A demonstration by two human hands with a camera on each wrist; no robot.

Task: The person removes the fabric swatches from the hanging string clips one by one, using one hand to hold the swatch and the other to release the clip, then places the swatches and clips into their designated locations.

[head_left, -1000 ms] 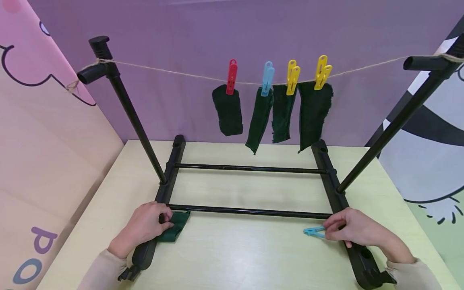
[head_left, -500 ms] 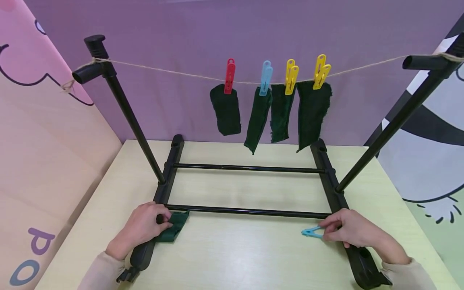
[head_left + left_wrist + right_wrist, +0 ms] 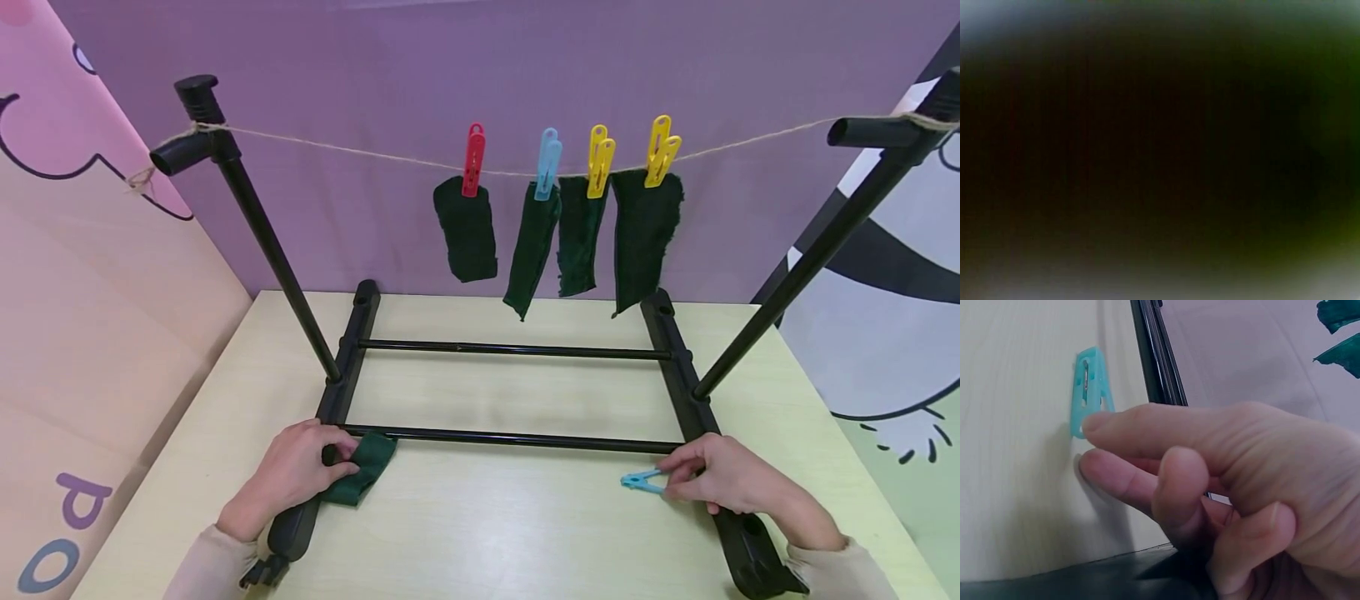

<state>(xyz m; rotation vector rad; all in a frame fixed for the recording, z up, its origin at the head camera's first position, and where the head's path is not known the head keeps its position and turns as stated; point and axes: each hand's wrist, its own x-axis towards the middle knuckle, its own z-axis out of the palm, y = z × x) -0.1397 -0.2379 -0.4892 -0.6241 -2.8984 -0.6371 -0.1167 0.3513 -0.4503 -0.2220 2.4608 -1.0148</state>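
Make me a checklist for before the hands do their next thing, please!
1. Left hand holding the green cloth: ok.
2. Right hand pinching the blue peg: ok.
3. Bare string between the left post and the red peg: ok.
4. All four hanging cloths pegged: ok.
5. Green cloth up at the string: not ok, it's down low.
6. Close-up of the left grip: cannot tell, that wrist view is dark.
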